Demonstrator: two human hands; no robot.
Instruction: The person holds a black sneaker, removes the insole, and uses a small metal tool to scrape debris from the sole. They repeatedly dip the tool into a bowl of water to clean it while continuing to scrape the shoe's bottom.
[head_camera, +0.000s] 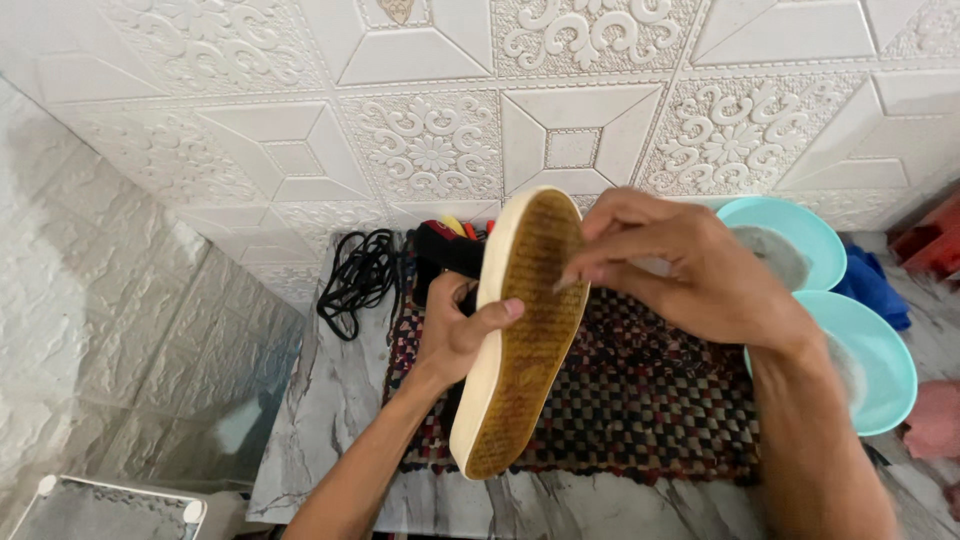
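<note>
While shoe (520, 330) held sole-up above bench (330, 400), left hand (455, 330) wraps its side, thumb on sole edge, fingers closed round upper. Right hand (680, 265) pinched shut, fingertips (575, 275) touching sole near toe end; whether it grips anything small, cannot tell. Judgement: steady left grip, light fingertip work along tread. Under shoe: checked mat (650, 400). Right: two turquoise bowls (880, 360). Farther: black laces (360, 275) by patterned wall (430, 150).
</note>
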